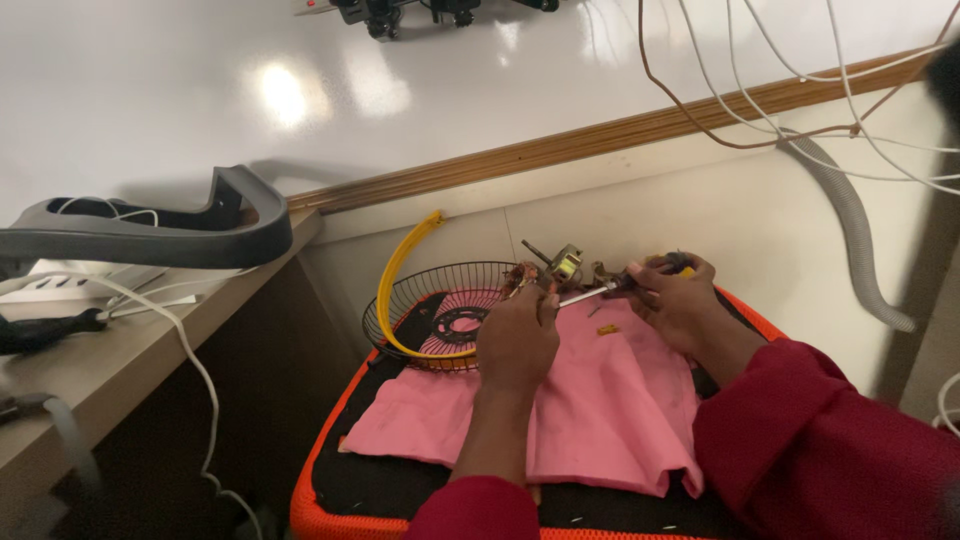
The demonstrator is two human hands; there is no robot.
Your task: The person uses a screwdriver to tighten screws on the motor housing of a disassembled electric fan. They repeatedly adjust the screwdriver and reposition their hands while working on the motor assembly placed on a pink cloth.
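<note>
My left hand (515, 335) holds a small fan motor (560, 268) with a shaft and copper windings, above a pink cloth (590, 400). My right hand (675, 300) grips a screwdriver (600, 292) with a yellow and black handle; its metal shaft points left to the motor. Both arms wear dark red sleeves. A black wire fan guard (440, 300) with a yellow rim lies tilted at the cloth's far left corner. A small yellow piece (607, 329) lies on the cloth between my hands.
The cloth covers a black cushion with an orange edge (320, 470). A shelf at left holds a grey curved stand (150, 230), a power strip (80, 280) and white cables. A grey corrugated hose (850, 230) and hanging wires run along the wall at right.
</note>
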